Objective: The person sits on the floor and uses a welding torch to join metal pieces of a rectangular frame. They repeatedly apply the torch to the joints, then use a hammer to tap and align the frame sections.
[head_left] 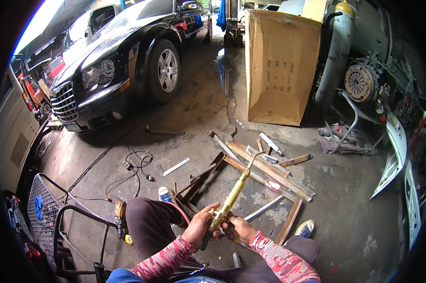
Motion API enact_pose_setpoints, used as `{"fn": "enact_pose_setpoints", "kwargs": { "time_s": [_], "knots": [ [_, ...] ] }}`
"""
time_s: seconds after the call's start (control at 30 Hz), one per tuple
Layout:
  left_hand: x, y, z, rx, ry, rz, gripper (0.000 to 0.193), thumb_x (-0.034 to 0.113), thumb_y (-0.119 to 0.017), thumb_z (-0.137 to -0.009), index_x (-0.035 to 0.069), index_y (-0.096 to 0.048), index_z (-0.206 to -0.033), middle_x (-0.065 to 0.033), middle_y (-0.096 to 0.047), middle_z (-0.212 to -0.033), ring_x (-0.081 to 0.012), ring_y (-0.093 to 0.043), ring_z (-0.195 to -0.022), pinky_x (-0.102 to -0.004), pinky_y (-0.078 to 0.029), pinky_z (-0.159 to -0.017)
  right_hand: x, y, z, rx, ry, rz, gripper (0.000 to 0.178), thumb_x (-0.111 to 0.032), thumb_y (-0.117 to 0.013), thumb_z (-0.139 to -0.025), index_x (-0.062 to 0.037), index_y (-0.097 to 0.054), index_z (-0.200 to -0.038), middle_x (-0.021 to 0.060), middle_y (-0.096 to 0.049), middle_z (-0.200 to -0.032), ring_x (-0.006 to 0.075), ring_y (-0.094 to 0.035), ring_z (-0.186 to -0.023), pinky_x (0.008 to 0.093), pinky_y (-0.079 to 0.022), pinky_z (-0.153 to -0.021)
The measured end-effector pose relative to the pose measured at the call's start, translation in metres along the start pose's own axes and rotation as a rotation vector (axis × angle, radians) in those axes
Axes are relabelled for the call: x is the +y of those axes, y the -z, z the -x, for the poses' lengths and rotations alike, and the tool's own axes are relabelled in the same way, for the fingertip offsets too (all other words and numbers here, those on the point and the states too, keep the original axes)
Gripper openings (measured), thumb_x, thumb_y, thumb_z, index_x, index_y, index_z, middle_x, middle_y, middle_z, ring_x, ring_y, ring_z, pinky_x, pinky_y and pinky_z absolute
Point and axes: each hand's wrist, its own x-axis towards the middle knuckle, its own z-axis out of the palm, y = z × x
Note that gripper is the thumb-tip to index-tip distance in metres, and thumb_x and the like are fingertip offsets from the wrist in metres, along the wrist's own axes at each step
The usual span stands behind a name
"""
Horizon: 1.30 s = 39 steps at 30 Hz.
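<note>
A brass gas torch points up and away from me, its thin curved tip over the metal pieces on the floor. My left hand is closed around the rear of its body, with a bit of green showing below the fingers. At the valve end, the fingers of my right hand are closed on the torch too. A red hose runs near my left hand. Beneath the torch lies a rusty angle-iron frame, with several loose metal bars across its far side.
To my left are a metal mesh chair, a yellow power tool and a black cable. A dark car stands far left. A tall cardboard box, a gas cylinder and car parts are beyond and right.
</note>
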Motion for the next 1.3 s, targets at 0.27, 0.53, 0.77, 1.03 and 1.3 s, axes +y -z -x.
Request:
{"fn": "enact_pose_setpoints", "kwargs": {
  "time_s": [0.27, 0.53, 0.77, 1.03, 1.3],
  "knots": [
    [0.006, -0.01, 0.008, -0.236, -0.111, -0.112, 0.051, 0.02, -0.042, -0.1, 0.012, -0.032, -0.149, -0.0085, -0.064, -0.1, -0.0118, -0.055, -0.066, -0.0237, -0.046, -0.055, -0.033, -0.007, 0.036, 0.085, 0.354, 0.053, 0.037, -0.028, -0.044, -0.095, -0.0039, -0.06, -0.119, 0.0031, -0.065, -0.095, 0.0118, -0.059, -0.078, 0.0249, -0.045, -0.063],
    [-0.03, -0.008, -0.045, -0.47, -0.455, -0.866, 0.048, 0.037, -0.041, -0.102, -0.002, -0.051, -0.128, -0.0226, -0.065, -0.103, -0.0294, -0.065, -0.095, -0.0375, -0.05, -0.084, -0.017, 0.02, 0.054, 0.547, 0.388, -0.099, 0.037, -0.039, -0.054, -0.095, -0.0099, -0.052, -0.073, 0.0026, -0.051, -0.067, 0.0137, -0.05, -0.065, 0.0281, -0.041, -0.064],
    [0.026, 0.105, -0.177, 0.338, 0.011, -0.103, 0.03, 0.029, -0.048, -0.095, 0.007, -0.053, -0.115, -0.0094, -0.067, -0.087, -0.0184, -0.064, -0.069, -0.0303, -0.048, -0.063, -0.017, 0.046, 0.045, 0.609, 0.326, -0.155, 0.032, -0.032, -0.055, -0.09, -0.0092, -0.049, -0.069, 0.0043, -0.05, -0.065, 0.0156, -0.05, -0.063, 0.0305, -0.042, -0.061],
    [-0.009, 0.161, -0.343, 0.575, 0.302, 0.329, 0.05, 0.041, -0.047, -0.097, 0.013, -0.038, -0.138, -0.0237, -0.056, -0.114, -0.0324, -0.058, -0.098, -0.0433, -0.052, -0.077, -0.005, 0.054, 0.024, 0.732, 0.102, -0.004, 0.032, -0.032, -0.055, -0.089, -0.0048, -0.056, -0.072, 0.0072, -0.057, -0.07, 0.0172, -0.056, -0.066, 0.03, -0.046, -0.067],
    [-0.04, 0.181, -0.45, 0.673, 0.315, 0.036, 0.076, 0.058, -0.061, -0.085, 0.017, -0.033, -0.142, -0.0213, -0.041, -0.128, -0.0404, -0.058, -0.096, -0.0519, -0.054, -0.077, -0.026, 0.059, 0.04, 0.76, 0.007, -0.095, 0.033, -0.033, -0.055, -0.091, -0.0026, -0.06, -0.079, 0.0061, -0.062, -0.073, 0.0152, -0.058, -0.069, 0.0281, -0.046, -0.069]
  ]
}}
